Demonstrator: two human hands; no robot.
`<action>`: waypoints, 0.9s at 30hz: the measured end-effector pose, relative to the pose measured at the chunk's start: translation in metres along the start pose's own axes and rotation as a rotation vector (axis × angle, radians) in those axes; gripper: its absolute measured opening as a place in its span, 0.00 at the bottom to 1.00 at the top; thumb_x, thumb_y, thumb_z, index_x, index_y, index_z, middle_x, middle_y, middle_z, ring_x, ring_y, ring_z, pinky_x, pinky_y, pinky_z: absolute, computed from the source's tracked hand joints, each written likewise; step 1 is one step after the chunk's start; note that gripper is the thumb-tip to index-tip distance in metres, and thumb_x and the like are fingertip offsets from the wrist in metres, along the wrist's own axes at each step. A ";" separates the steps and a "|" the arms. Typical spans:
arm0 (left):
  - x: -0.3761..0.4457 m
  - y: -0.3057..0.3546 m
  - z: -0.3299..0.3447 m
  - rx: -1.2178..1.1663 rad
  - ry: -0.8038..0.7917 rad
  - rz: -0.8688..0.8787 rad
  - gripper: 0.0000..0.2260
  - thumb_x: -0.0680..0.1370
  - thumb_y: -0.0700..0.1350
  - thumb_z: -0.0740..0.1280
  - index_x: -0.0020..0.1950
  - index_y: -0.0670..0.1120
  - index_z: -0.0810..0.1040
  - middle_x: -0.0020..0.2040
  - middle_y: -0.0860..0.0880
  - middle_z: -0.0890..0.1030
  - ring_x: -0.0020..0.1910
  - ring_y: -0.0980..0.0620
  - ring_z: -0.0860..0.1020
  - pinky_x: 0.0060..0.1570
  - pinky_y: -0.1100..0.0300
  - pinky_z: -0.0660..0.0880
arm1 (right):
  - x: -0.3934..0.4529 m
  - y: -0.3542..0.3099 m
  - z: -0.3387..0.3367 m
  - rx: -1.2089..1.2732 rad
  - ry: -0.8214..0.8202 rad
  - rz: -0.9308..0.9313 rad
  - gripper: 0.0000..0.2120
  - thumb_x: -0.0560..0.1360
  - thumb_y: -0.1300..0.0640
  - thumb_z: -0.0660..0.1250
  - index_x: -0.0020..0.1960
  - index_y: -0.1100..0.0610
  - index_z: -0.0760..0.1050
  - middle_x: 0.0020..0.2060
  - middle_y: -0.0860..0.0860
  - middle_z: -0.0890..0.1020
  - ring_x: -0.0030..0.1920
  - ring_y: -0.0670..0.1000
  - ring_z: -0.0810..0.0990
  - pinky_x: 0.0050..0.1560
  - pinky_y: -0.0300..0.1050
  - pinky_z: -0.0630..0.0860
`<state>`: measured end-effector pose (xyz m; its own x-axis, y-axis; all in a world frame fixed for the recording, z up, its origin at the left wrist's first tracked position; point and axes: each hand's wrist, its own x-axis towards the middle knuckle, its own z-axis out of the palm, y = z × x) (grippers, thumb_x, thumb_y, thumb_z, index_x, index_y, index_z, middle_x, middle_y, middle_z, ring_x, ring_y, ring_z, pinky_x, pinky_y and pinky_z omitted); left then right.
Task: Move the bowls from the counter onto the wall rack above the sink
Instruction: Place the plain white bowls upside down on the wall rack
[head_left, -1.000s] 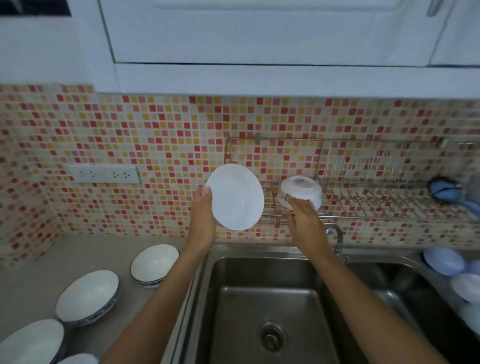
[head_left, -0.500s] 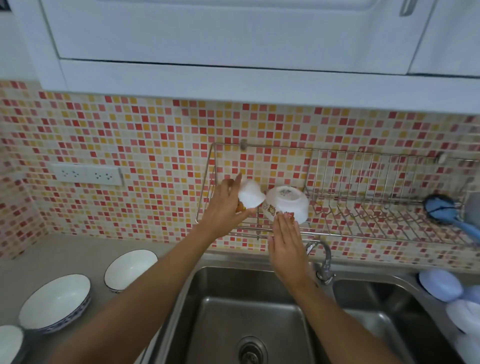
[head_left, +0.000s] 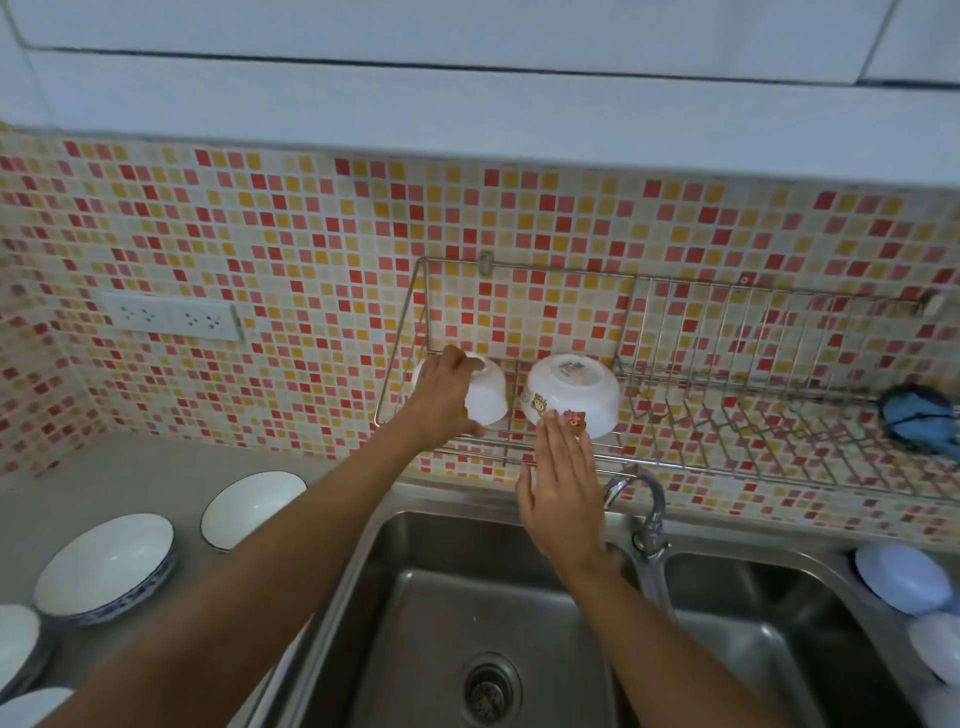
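Note:
A metal wall rack (head_left: 675, 457) hangs on the tiled wall above the sink. At its left end my left hand (head_left: 441, 400) grips a plain white bowl (head_left: 488, 397), turned upside down on the rack wires. Beside it on the right rests a second upturned white bowl (head_left: 571, 395) with cartoon pictures on its side. My right hand (head_left: 563, 483) is flat and open just below that bowl, fingertips touching its rim. Several white bowls with blue rims (head_left: 104, 564) (head_left: 252, 506) sit on the grey counter at the left.
A double steel sink (head_left: 415, 623) lies below with a tap (head_left: 647, 514) between the basins. A blue brush (head_left: 919, 415) rests on the rack's right end. Pale blue and white dishes (head_left: 901, 577) sit at the right edge. A wall socket (head_left: 171, 317) is at the left.
My left hand turned its white bowl over and set it on the rack's left end. My right hand let go of the cartoon bowl and dropped just below it.

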<state>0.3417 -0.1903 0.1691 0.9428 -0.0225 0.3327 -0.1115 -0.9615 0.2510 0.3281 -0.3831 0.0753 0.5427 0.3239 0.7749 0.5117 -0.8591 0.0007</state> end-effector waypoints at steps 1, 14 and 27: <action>0.000 0.001 0.001 -0.005 -0.016 -0.002 0.42 0.62 0.47 0.80 0.71 0.43 0.64 0.67 0.40 0.65 0.66 0.40 0.63 0.69 0.45 0.64 | -0.001 0.000 0.000 0.005 0.004 0.002 0.24 0.77 0.55 0.62 0.70 0.65 0.69 0.70 0.60 0.71 0.73 0.56 0.65 0.78 0.51 0.49; -0.010 0.002 0.004 -0.135 -0.056 -0.068 0.32 0.71 0.42 0.74 0.72 0.45 0.65 0.71 0.42 0.62 0.70 0.41 0.61 0.70 0.46 0.64 | -0.003 -0.003 0.003 0.074 0.047 0.023 0.23 0.77 0.55 0.62 0.69 0.64 0.71 0.69 0.59 0.73 0.72 0.55 0.68 0.75 0.54 0.58; -0.064 0.004 0.023 -0.056 0.212 0.003 0.20 0.81 0.50 0.55 0.68 0.42 0.73 0.68 0.42 0.74 0.66 0.42 0.73 0.65 0.44 0.71 | 0.001 -0.002 0.004 0.121 0.131 0.069 0.17 0.81 0.54 0.59 0.62 0.62 0.77 0.60 0.57 0.80 0.64 0.54 0.78 0.72 0.55 0.64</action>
<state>0.2879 -0.1993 0.1282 0.8560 0.0383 0.5155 -0.1374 -0.9446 0.2982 0.3305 -0.3795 0.0736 0.4923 0.2046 0.8460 0.5570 -0.8210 -0.1255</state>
